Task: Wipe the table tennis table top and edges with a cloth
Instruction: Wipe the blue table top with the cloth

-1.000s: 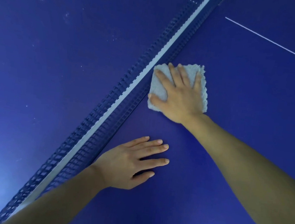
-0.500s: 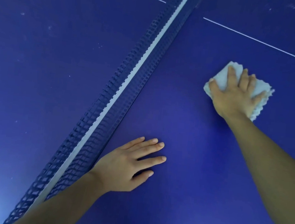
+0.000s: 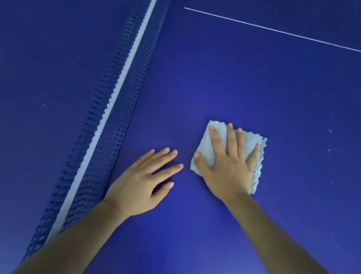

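Surface: a deep blue bench [image 3: 271, 84] filled the whole view, crossed by thin white lines, with pale specks dotted over both halves.
Net: a blue net [image 3: 121, 98] with a white top band ran from the far edge down to the lower left, splitting the bench in two.
Cloth: a small white, fluffy cloth [image 3: 214, 140], folded to a rough square, lay flat on the right half, well clear of the net.
Right hand: the right hand [image 3: 228, 164] lay spread on top of the cloth, fingers straight and fanned, palm down; it pressed rather than gripped, likely so the whole pad would drag evenly across the top.
Left hand: the left hand [image 3: 145, 182] rested flat on the bare blue just beside the net, fingers straight and slightly apart, holding nothing; it probably served as a prop for leaning over.
Gap: the two hands sat near each other, not touching.
Progress: judging by the remaining specks, wiping was only partly done; no edge was in view.
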